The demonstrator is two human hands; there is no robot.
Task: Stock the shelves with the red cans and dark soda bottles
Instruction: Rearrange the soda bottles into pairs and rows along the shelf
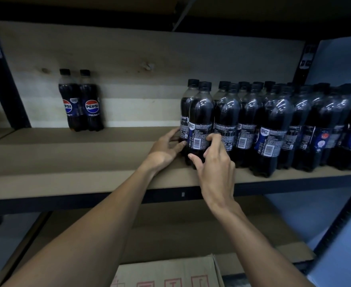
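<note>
Bottles of dark soda (278, 121) stand packed in rows on the right half of the shelf (66, 158), caps up, most labels turned barcode-out. I am working on the leftmost front bottle (201, 112), which stands upright near the shelf's front edge, hemmed in by neighbours just behind it and to its right. My right hand (214, 164) has its grip clamped on this bottle, index finger curled over the label and thumb low on the body. My left hand (164, 150) has its grip apart, fingers fairly straight, tips touching the bottle's left side near the base. Well apart on the far left, two more bottles (81, 104) stand side by side against the wooden back board (129, 59), logos facing me, beside a black upright post (6, 90). Below lies a lower shelf (170, 228), and nearest me the top of a cardboard box (170, 272) with red print.
</note>
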